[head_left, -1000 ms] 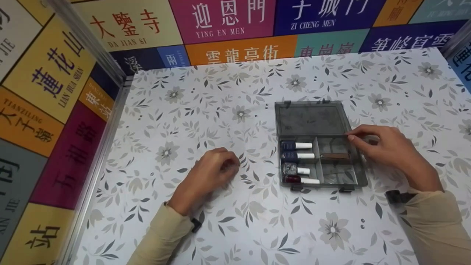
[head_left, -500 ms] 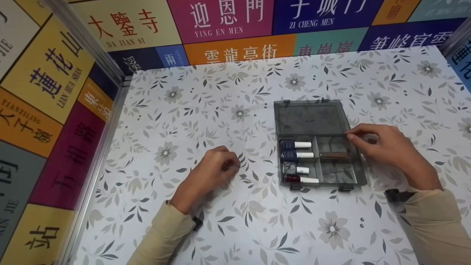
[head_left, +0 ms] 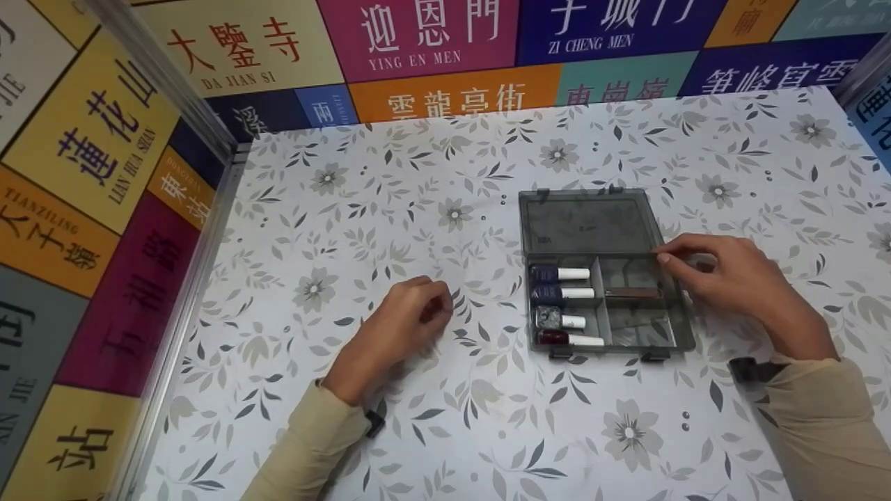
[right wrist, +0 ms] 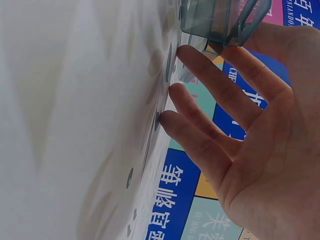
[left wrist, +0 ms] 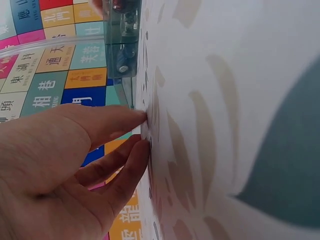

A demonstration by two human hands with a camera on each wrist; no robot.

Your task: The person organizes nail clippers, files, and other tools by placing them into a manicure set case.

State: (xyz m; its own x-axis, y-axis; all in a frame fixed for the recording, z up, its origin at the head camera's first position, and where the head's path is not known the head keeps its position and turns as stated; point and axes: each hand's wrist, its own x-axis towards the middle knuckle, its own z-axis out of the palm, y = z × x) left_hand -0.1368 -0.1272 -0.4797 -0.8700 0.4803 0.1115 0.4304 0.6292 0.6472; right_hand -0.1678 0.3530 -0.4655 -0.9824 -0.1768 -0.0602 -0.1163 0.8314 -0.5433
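Note:
A smoky clear plastic organizer box [head_left: 686, 334] lies on the table with its lid [head_left: 585, 223] swung back flat. Down its left side sit several nail polish bottles [head_left: 557, 293] with white caps: two dark blue, one glittery grey, one dark red. A slim brown bar-shaped item [head_left: 632, 293] lies in the right part; its kind is unclear. My right hand [head_left: 738, 285] pinches the box's right edge near the hinge between thumb and index finger, its other fingers [right wrist: 195, 132] spread against the tabletop. With fingers loosely bent, my left hand [head_left: 400, 320] rests on the table left of the box, holding nothing.
The table [head_left: 418, 167] has a white cover with grey leaves and flowers. Panels with coloured blocks and large characters [head_left: 445, 42] stand along the back and left, with a metal frame strip [head_left: 188, 278] at the left edge.

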